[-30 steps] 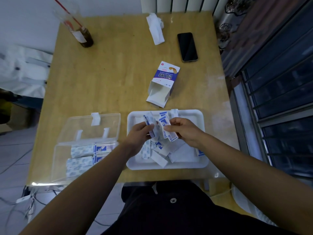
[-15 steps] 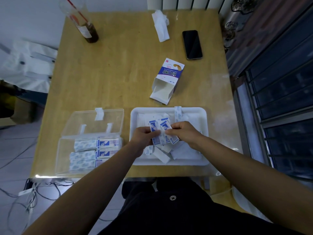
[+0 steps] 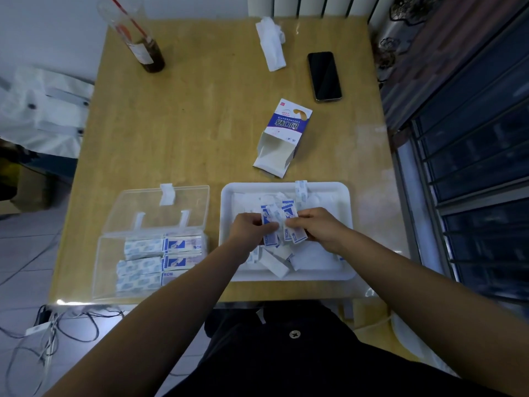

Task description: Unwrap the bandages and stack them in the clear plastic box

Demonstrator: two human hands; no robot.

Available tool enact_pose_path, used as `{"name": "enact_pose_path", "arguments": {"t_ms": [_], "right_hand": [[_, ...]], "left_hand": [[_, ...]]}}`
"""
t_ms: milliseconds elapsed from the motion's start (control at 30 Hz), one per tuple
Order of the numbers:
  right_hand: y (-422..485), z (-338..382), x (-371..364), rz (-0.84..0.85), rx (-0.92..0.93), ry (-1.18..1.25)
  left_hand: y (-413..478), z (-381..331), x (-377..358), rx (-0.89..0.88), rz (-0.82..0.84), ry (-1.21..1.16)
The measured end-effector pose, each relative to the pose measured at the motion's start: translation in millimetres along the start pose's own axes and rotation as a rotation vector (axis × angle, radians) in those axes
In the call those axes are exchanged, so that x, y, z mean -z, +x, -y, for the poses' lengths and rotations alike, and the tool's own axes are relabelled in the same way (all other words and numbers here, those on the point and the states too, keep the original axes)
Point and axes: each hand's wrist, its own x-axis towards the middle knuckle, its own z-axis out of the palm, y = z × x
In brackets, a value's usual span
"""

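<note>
Over the white tray (image 3: 345,270), my left hand (image 3: 248,228) and my right hand (image 3: 317,226) both pinch a small bunch of blue-and-white wrapped bandages (image 3: 276,222), holding it just above the tray. More wrapped bandages and loose white paper (image 3: 274,263) lie in the tray beneath my hands. To the left stands the clear plastic box (image 3: 106,270) with its lid folded back. Rows of stacked bandages (image 3: 160,260) fill its right part.
An opened bandage carton (image 3: 282,137) lies on the wooden table (image 3: 200,124) beyond the tray. Farther back are a black phone (image 3: 324,76), a crumpled white tissue (image 3: 270,43) and a drink bottle with a red straw (image 3: 140,38). Cables hang below the table's near left corner.
My hands have drawn the bunch of bandages slightly nearer to me and closed it together. The box and the tray stay where they were.
</note>
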Motion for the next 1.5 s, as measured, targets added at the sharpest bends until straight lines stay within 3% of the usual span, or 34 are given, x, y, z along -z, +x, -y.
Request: {"name": "enact_pose_path", "arguments": {"t_ms": [100, 267, 367, 433, 533, 633, 767, 933, 1000, 1067, 1133, 1233, 1367, 1500], "right_hand": [[-2.0, -3.9, 8.7, -0.103, -0.005, -0.123], [-10.5, -10.1, 31.4, -0.248, 0.075, -0.657], [-11.3, -11.0, 34.3, -0.362, 0.193, -0.512], [-13.2, -5.2, 27.8, -0.284, 0.195, -0.239], [-11.3, -2.3, 10.2, -0.136, 0.123, -0.111], [-4.2, -3.8, -3.4, -0.15, 0.116, -0.145], [1.4, -3.2, -10.5, -0.204, 0.18, -0.218], [1.2, -0.1, -12.3, -0.008, 0.152, -0.31], [0.2, 2.5, -11.3, -0.037, 0.23, -0.456], [-1.6, 2.4, -9.5, -0.144, 0.365, -0.701], [-6.1, 1.1, -11.4, -0.221, 0.474, -0.973], [-3.5, -9.6, -16.7, -0.243, 0.568, -1.244], [4.6, -27.5, -21.6, -0.214, 0.579, -1.277], [5.9, -34.1, -18.4, -0.185, 0.597, -1.244]], "left_hand": [[0.4, -0.2, -6.7, 0.0, 0.045, -0.002], [6.2, 0.2, -15.2, -0.033, 0.024, 0.074], [3.9, -5.3, -20.2, -0.006, 0.027, 0.034], [1.4, -9.3, -22.7, 0.042, 0.037, -0.058], [-3.0, -13.3, -26.6, 0.107, 0.077, -0.217], [-10.4, -13.8, -28.6, 0.148, 0.131, -0.36], [-12.0, -8.7, -28.7, 0.064, 0.096, -0.333], [-15.1, -12.4, -21.0, 0.025, 0.103, -0.38], [-17.2, -12.6, -17.1, -0.011, 0.108, -0.344], [-14.1, -8.0, -9.4, -0.129, 0.016, -0.152], [-6.9, 0.9, 1.0, -0.298, -0.093, 0.222], [-5.7, 8.8, 7.3, -0.44, -0.086, 0.575], [-3.9, 18.1, 4.5, -0.482, -0.062, 0.864], [0.3, 25.3, 1.2, -0.51, -0.026, 1.0]]}}
